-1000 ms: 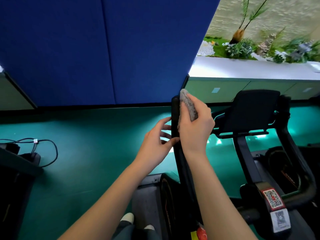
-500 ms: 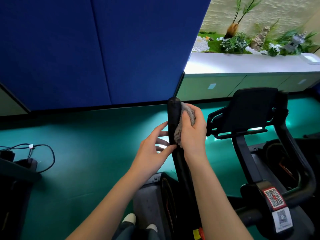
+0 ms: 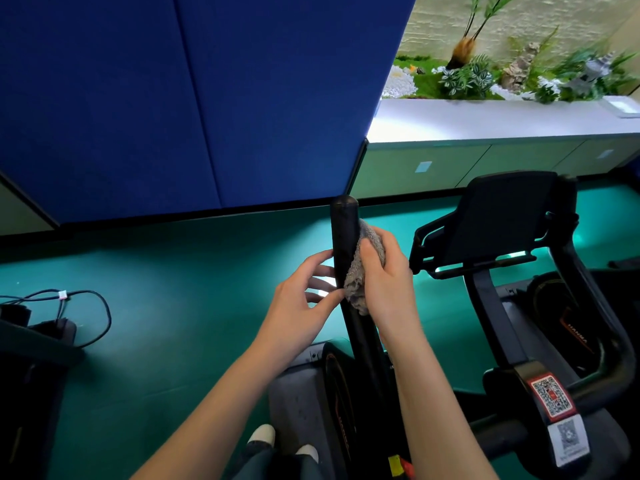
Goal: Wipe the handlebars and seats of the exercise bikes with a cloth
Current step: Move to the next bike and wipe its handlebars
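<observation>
The right hand (image 3: 384, 275) grips one grey cloth (image 3: 354, 285) against one black handlebar (image 3: 343, 230). The left hand (image 3: 298, 306) touches the bar, its fingers (image 3: 315, 261) loose.

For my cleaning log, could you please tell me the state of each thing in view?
handlebar, upright, cloth against its right side.
cloth, bunched, gripped by the right hand.
right hand, curled round the cloth.
left hand, fingers relaxed, thumb touching the handlebar.
cable, looped on the floor.
</observation>
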Demonstrator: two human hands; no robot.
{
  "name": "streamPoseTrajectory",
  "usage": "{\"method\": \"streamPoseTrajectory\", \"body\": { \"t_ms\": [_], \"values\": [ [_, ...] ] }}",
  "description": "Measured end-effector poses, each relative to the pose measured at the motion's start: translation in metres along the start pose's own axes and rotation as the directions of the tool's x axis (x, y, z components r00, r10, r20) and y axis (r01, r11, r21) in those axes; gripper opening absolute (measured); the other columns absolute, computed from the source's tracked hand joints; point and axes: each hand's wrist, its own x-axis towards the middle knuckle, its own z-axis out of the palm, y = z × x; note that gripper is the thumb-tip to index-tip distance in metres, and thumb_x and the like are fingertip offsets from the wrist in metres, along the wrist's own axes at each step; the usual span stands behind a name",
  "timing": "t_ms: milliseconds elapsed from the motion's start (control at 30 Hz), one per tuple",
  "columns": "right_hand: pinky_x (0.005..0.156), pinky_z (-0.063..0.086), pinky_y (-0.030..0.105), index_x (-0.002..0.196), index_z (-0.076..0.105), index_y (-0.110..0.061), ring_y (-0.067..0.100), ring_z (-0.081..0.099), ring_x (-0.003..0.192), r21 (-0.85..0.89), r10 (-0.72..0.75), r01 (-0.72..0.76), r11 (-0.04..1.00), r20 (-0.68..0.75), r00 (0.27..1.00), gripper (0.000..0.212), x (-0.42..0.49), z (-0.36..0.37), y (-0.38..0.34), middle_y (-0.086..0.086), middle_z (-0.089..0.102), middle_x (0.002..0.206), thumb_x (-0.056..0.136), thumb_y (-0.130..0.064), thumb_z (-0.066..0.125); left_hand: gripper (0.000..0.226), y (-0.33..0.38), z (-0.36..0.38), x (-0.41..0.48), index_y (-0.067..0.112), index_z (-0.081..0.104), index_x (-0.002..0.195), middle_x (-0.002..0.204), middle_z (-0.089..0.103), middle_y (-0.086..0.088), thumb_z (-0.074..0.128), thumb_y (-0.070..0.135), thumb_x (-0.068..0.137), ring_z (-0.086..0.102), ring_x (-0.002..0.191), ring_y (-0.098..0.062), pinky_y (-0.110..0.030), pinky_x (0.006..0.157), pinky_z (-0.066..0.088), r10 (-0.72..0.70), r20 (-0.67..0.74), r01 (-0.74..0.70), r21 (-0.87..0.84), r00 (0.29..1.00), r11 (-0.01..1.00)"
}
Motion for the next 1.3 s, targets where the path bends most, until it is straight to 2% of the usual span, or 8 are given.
{"method": "streamPoseTrajectory", "body": {
  "t_ms": [200,400,500,700,900,1033,1167,1300],
  "values": [
    [0.086,0.046,0.015,0.114,0.066,-0.018,0.001,0.060,0.099,-0.106,-0.138,0.124,0.987,-0.143,0.980,0.024,-0.034,-0.010,-0.001,-0.007,0.066,0.106,0.093,-0.011,0.056,0.045,-0.004,0.002,0.005,0.039,0.055,0.114,0.086,0.064,0.021,0.070,0.013,0.081,0.063,0.078,-0.006,-0.011,0.067,0.045,-0.030,0.000,0.030,-0.074,1.000,0.997],
    [0.090,0.039,0.010,0.112,0.068,-0.008,0.007,0.053,0.099,-0.210,-0.392,0.346,0.914,-0.251,0.885,0.025,-0.019,0.013,-0.025,0.006,0.052,0.109,0.088,-0.003,0.063,0.049,-0.003,0.001,0.007,0.047,0.052,0.107,0.091,0.065,0.010,0.070,0.010,0.081,0.063,0.077,-0.008,-0.021,0.071,0.050,-0.022,0.016,0.023,-0.093,1.000,0.995],
    [0.090,0.040,0.010,0.109,0.069,-0.004,0.012,0.053,0.098,-0.286,-0.461,0.395,0.873,-0.217,0.861,0.024,-0.008,0.016,-0.027,0.006,0.052,0.106,0.086,-0.001,0.065,0.049,-0.004,-0.001,0.009,0.047,0.053,0.107,0.090,0.065,0.012,0.071,0.011,0.080,0.064,0.079,-0.008,-0.020,0.071,0.048,-0.030,0.023,0.032,-0.094,0.999,0.995],
    [0.085,0.041,0.007,0.103,0.072,-0.010,-0.008,0.054,0.093,-0.319,-0.391,0.340,0.884,-0.108,0.914,0.024,-0.031,0.006,-0.015,0.004,0.060,0.101,0.081,0.002,0.070,0.044,-0.008,0.000,0.011,0.043,0.055,0.107,0.089,0.066,0.011,0.072,0.013,0.079,0.064,0.078,-0.008,-0.026,0.073,0.051,-0.053,0.024,0.056,-0.119,0.998,0.991],
    [0.082,0.051,0.027,0.101,0.068,-0.012,0.014,0.064,0.090,-0.315,-0.447,0.389,0.866,-0.138,0.884,0.020,-0.005,0.016,-0.050,0.006,0.067,0.098,0.081,-0.008,0.073,0.042,-0.011,-0.003,0.013,0.033,0.056,0.115,0.087,0.067,0.015,0.072,0.018,0.079,0.064,0.077,-0.005,-0.018,0.070,0.049,-0.045,0.069,0.054,-0.129,0.997,0.990],
    [0.077,0.047,0.016,0.097,0.071,-0.018,0.009,0.060,0.084,-0.444,-0.428,0.375,0.814,-0.023,0.903,0.022,-0.010,0.023,-0.038,0.004,0.064,0.095,0.079,-0.007,0.074,0.037,-0.014,-0.004,0.012,0.040,0.058,0.105,0.087,0.066,0.015,0.072,0.022,0.075,0.065,0.079,-0.008,-0.027,0.074,0.052,-0.067,0.059,0.076,-0.167,0.996,0.983],
    [0.081,0.049,0.022,0.097,0.071,-0.020,0.006,0.059,0.088,-0.487,-0.367,0.366,0.793,0.096,0.925,0.029,-0.033,0.010,-0.018,-0.001,0.064,0.095,0.076,0.000,0.072,0.037,-0.013,0.002,0.003,0.046,0.058,0.097,0.086,0.065,0.019,0.064,0.026,0.066,0.065,0.077,-0.008,-0.036,0.068,0.056,-0.111,0.048,0.119,-0.209,0.993,0.971],
    [0.079,0.050,0.023,0.096,0.072,-0.017,0.009,0.061,0.086,-0.441,-0.464,0.466,0.767,0.120,0.878,0.026,-0.021,0.005,-0.032,0.003,0.065,0.094,0.075,-0.001,0.075,0.040,-0.016,0.010,-0.007,0.035,0.059,0.109,0.098,0.068,0.012,0.072,0.022,0.073,0.067,0.083,-0.013,-0.046,0.073,0.057,-0.125,0.021,0.127,-0.252,0.992,0.959]
  ]
}}
